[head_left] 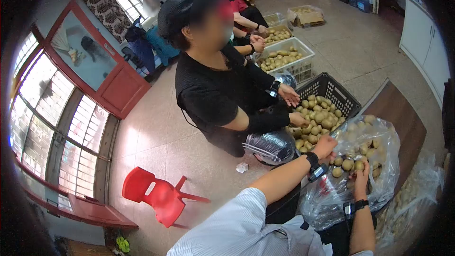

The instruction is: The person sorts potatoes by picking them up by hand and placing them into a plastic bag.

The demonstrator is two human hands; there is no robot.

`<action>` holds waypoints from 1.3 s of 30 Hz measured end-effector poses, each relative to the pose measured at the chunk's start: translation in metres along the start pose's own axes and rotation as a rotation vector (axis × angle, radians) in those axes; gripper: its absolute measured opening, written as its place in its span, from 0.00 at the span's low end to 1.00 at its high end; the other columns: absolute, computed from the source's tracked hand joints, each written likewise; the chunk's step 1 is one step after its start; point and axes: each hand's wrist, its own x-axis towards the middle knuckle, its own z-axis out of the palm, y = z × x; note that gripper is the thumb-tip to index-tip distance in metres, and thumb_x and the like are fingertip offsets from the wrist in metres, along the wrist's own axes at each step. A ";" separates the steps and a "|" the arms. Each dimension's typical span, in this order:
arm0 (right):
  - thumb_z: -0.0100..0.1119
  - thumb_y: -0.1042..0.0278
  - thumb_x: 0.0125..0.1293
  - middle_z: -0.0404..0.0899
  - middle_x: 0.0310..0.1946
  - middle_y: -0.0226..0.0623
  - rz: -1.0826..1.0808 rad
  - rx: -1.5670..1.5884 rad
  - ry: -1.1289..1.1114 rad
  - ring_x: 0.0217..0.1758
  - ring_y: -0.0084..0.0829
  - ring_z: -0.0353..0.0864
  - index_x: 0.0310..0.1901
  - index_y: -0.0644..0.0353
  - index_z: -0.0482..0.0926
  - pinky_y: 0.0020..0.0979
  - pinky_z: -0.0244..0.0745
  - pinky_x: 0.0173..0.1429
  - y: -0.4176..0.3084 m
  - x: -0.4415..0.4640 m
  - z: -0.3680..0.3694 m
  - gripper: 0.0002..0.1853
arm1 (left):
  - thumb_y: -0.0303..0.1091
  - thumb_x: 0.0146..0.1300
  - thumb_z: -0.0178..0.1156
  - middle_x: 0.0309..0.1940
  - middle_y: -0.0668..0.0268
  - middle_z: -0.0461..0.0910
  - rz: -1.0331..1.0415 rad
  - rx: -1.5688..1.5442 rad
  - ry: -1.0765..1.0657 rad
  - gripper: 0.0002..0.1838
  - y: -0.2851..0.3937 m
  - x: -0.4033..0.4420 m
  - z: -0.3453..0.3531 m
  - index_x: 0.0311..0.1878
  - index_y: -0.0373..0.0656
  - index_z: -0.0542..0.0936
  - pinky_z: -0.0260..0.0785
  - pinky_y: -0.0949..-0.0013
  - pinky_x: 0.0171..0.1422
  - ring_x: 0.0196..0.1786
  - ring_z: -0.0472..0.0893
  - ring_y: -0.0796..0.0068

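My left hand [324, 147] is over the near edge of a clear plastic bag [315, 204], beside the black crate. Its fingers are curled together, and what they hold, if anything, is hidden. Inside the open bag lie several brownish-green kiwifruit [347, 165]. My right hand [361, 176] reaches into the bag, its fingers bent around a kiwifruit [359, 165]. Just beyond my left hand stands the black plastic crate [339, 90], heaped with kiwifruit [327, 123]. Both my wrists carry dark straps with small devices.
A person in black [208, 90] sits at the crate's left, both hands over the fruit. Further back, other people work by a white crate [303, 64] and a cardboard box [310, 19]. A red chair [161, 199] stands left; another filled bag [407, 204] lies right.
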 end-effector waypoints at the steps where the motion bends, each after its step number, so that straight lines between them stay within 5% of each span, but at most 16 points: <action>1: 0.49 0.68 0.58 0.70 0.42 0.36 0.090 0.159 -0.003 0.32 0.28 0.70 0.61 0.53 0.64 0.27 0.71 0.34 -0.002 0.001 -0.002 0.26 | 0.38 0.65 0.55 0.35 0.63 0.72 0.004 0.002 -0.011 0.15 -0.002 0.001 0.004 0.47 0.38 0.71 0.77 0.68 0.25 0.25 0.79 0.71; 2: 0.48 0.66 0.59 0.71 0.41 0.33 0.176 0.319 -0.007 0.26 0.23 0.71 0.63 0.51 0.62 0.23 0.74 0.26 -0.004 0.003 -0.003 0.27 | 0.38 0.65 0.55 0.34 0.63 0.72 0.001 0.017 -0.061 0.14 -0.005 0.000 0.006 0.47 0.38 0.71 0.76 0.68 0.24 0.24 0.79 0.71; 7: 0.46 0.55 0.64 0.71 0.43 0.32 0.245 0.286 -0.041 0.30 0.25 0.74 0.64 0.46 0.62 0.25 0.76 0.30 0.010 0.003 -0.004 0.25 | 0.39 0.65 0.55 0.28 0.66 0.73 -0.050 0.096 -0.143 0.15 -0.001 -0.015 0.020 0.47 0.38 0.71 0.74 0.69 0.21 0.23 0.79 0.73; 10: 0.44 0.57 0.65 0.73 0.48 0.31 0.195 0.174 -0.040 0.36 0.26 0.76 0.61 0.47 0.67 0.26 0.73 0.34 0.056 0.022 -0.008 0.22 | 0.42 0.65 0.55 0.26 0.63 0.73 -0.099 0.088 -0.140 0.13 -0.008 -0.014 0.024 0.46 0.43 0.71 0.71 0.69 0.20 0.20 0.76 0.72; 14: 0.45 0.65 0.62 0.71 0.28 0.27 0.183 0.231 -0.068 0.25 0.20 0.68 0.56 0.54 0.69 0.22 0.64 0.27 0.046 0.019 -0.001 0.19 | 0.42 0.66 0.56 0.29 0.62 0.75 -0.117 0.183 -0.173 0.15 -0.001 -0.021 0.028 0.46 0.40 0.71 0.72 0.69 0.21 0.23 0.78 0.73; 18: 0.44 0.64 0.64 0.74 0.31 0.29 0.287 0.154 -0.019 0.28 0.21 0.72 0.61 0.54 0.65 0.23 0.68 0.30 -0.006 0.001 0.002 0.22 | 0.40 0.65 0.55 0.32 0.61 0.76 -0.130 0.226 -0.161 0.14 0.003 -0.024 0.029 0.47 0.40 0.71 0.72 0.69 0.21 0.22 0.79 0.73; 21: 0.42 0.62 0.66 0.76 0.34 0.32 0.169 0.270 -0.104 0.27 0.22 0.74 0.63 0.55 0.63 0.23 0.70 0.28 -0.019 -0.011 0.005 0.23 | 0.40 0.65 0.55 0.34 0.62 0.77 -0.110 0.242 -0.277 0.15 -0.012 -0.008 0.022 0.48 0.40 0.71 0.72 0.69 0.21 0.22 0.79 0.73; 24: 0.41 0.61 0.68 0.76 0.35 0.32 0.058 0.192 -0.173 0.27 0.21 0.73 0.62 0.56 0.65 0.22 0.70 0.27 -0.013 -0.015 0.014 0.22 | 0.48 0.66 0.55 0.33 0.64 0.77 -0.091 0.286 -0.314 0.20 -0.009 -0.018 0.027 0.49 0.41 0.71 0.72 0.71 0.23 0.23 0.79 0.74; 27: 0.41 0.61 0.70 0.75 0.34 0.30 0.131 0.206 -0.297 0.28 0.19 0.72 0.60 0.57 0.67 0.22 0.70 0.29 -0.029 -0.022 0.026 0.20 | 0.54 0.67 0.53 0.35 0.65 0.79 -0.280 0.267 -0.345 0.22 0.019 -0.038 0.040 0.50 0.44 0.72 0.72 0.73 0.25 0.24 0.79 0.76; 28: 0.42 0.59 0.70 0.76 0.38 0.34 0.064 0.099 -0.300 0.31 0.24 0.75 0.59 0.59 0.68 0.26 0.72 0.35 -0.012 -0.017 0.033 0.20 | 0.52 0.70 0.50 0.46 0.60 0.78 -0.346 0.216 -0.452 0.24 0.014 -0.029 0.034 0.57 0.42 0.69 0.77 0.67 0.30 0.32 0.83 0.65; 37: 0.50 0.55 0.69 0.80 0.37 0.47 -0.163 -0.242 -0.216 0.42 0.40 0.81 0.51 0.62 0.74 0.36 0.73 0.45 -0.060 -0.030 0.010 0.19 | 0.44 0.68 0.56 0.43 0.63 0.78 -0.325 0.109 -0.421 0.17 0.017 -0.017 0.014 0.53 0.45 0.71 0.74 0.69 0.28 0.30 0.81 0.66; 39: 0.53 0.58 0.66 0.78 0.43 0.49 -0.204 -0.567 -0.221 0.44 0.44 0.80 0.52 0.61 0.73 0.39 0.74 0.46 -0.063 -0.023 -0.012 0.18 | 0.45 0.68 0.55 0.49 0.60 0.75 -0.234 0.011 -0.304 0.20 0.014 -0.006 0.002 0.58 0.44 0.68 0.76 0.65 0.34 0.37 0.81 0.60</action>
